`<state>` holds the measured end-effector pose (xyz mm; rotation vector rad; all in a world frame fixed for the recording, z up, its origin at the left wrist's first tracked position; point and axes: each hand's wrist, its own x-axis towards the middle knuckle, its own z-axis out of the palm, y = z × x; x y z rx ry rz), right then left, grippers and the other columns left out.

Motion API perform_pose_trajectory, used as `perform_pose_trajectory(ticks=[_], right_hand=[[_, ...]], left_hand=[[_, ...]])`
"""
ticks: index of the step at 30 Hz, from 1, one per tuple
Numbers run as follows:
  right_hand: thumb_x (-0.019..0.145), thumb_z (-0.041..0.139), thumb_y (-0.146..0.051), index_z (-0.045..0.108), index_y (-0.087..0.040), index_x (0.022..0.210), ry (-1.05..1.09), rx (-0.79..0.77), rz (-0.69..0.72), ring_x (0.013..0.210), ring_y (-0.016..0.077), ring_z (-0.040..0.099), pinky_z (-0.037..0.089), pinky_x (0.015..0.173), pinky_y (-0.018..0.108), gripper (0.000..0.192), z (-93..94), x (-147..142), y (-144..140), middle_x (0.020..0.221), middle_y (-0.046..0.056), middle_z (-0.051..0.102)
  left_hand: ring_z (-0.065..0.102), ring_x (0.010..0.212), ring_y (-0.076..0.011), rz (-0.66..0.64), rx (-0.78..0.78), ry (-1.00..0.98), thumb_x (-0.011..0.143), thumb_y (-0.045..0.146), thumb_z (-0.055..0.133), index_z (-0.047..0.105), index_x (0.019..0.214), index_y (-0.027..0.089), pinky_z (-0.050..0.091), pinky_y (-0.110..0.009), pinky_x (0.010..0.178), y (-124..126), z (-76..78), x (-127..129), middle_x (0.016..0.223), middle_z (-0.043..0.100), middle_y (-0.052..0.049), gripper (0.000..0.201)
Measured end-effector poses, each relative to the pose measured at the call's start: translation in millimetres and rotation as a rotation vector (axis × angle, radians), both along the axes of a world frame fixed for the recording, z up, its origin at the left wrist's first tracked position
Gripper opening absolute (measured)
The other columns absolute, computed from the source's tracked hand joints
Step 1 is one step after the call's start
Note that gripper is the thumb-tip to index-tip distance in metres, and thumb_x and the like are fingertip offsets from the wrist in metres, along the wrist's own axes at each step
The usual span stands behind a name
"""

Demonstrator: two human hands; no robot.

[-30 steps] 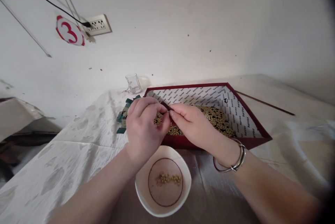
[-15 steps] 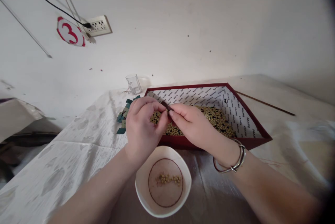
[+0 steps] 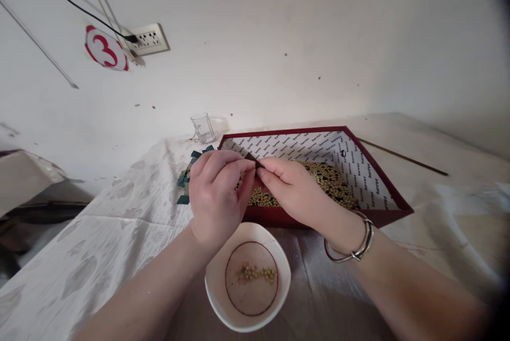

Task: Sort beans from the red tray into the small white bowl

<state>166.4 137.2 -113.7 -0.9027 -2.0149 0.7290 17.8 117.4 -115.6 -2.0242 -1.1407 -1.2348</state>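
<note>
Over the near edge of a dark red box, my two hands meet at the fingertips. My right hand, with a metal bangle at the wrist, pinches a small dark brown flat piece between thumb and forefinger. Thumb and forefinger of my left hand are pinched together against that piece; what lies between them is hidden. Many small gold and dark beads fill the bottom of the box. Below my hands stands a white bowl with several gold beads in it.
Green and tan flat pieces lie left of the box, partly behind my left hand. A clear glass mug stands by the wall. On the right a thin brown stick rests on the patterned tablecloth.
My left fingertips have closed further against the brown piece, and the small bead seen between them before is now hidden. My right hand has hardly moved.
</note>
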Motion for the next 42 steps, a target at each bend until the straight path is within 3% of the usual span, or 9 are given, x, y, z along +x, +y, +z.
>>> perform_pose_trajectory(ticks=[12,25,42], right_hand=[[0.088,0.039,-0.021,0.046,-0.019,0.067,-0.026,-0.021,0.013,0.06,0.0127,0.047,0.034,0.057,0.026,0.023,0.9,1.9,0.6,0.062,-0.002,0.05],[0.087,0.039,-0.017,0.039,-0.02,0.063,-0.011,0.029,0.022,0.058,0.0114,0.04,0.03,0.055,0.025,0.024,1.2,0.5,0.0,0.059,-0.004,0.042],[0.087,0.04,-0.02,0.041,-0.019,0.064,0.024,-0.034,0.042,0.058,0.0112,0.041,0.032,0.056,0.025,0.023,5.6,1.9,-1.7,0.059,-0.004,0.042]], left_hand=[[0.057,0.083,-0.0147,-0.025,-0.044,-0.081,0.075,0.016,0.063,0.066,0.087,0.02,0.049,-0.031,0.073,2.8,-0.5,-3.3,0.089,0.063,-0.003,0.013],[0.058,0.084,-0.0177,0.004,0.062,0.035,0.07,0.014,0.066,0.063,0.084,0.021,0.048,-0.036,0.075,0.0,-0.8,-3.4,0.088,0.064,-0.003,0.016],[0.058,0.08,-0.0159,-0.018,0.063,-0.036,0.071,0.013,0.065,0.062,0.082,0.021,0.048,-0.034,0.072,-0.1,-0.5,-2.5,0.086,0.063,-0.002,0.014]])
